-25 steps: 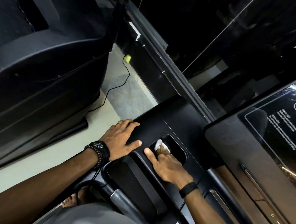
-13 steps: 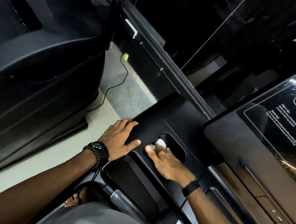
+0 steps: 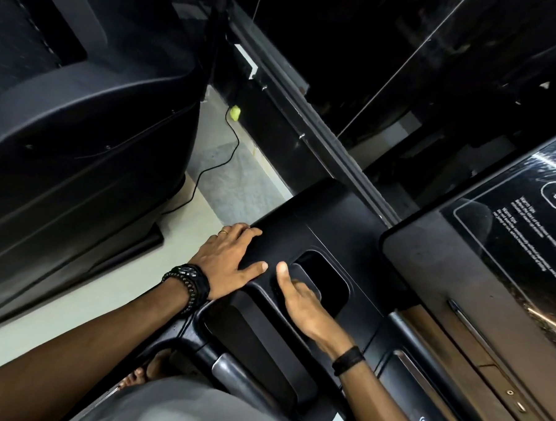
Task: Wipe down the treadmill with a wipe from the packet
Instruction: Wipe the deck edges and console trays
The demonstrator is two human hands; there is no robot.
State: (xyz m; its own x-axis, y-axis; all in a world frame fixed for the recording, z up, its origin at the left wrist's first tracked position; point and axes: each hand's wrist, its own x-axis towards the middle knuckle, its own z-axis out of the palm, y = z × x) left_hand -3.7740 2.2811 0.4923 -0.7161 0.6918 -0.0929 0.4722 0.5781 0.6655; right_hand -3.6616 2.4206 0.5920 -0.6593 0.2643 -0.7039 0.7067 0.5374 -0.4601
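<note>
Both hands lie on the treadmill console (image 3: 319, 218). Left hand (image 3: 229, 261) rests flat, fingers spread. Right hand (image 3: 302, 300) reaches into the cup recess (image 3: 327, 280), fingers curled under; its grip cannot be told.

A gym or home exercise room: a black treadmill console (image 3: 319, 227) with a recessed holder and glossy touchscreen (image 3: 525, 229) fills the view, another bulky black machine (image 3: 82, 130) stands beside it, and a power cable (image 3: 216, 167) trails across the pale floor (image 3: 81, 298).
</note>
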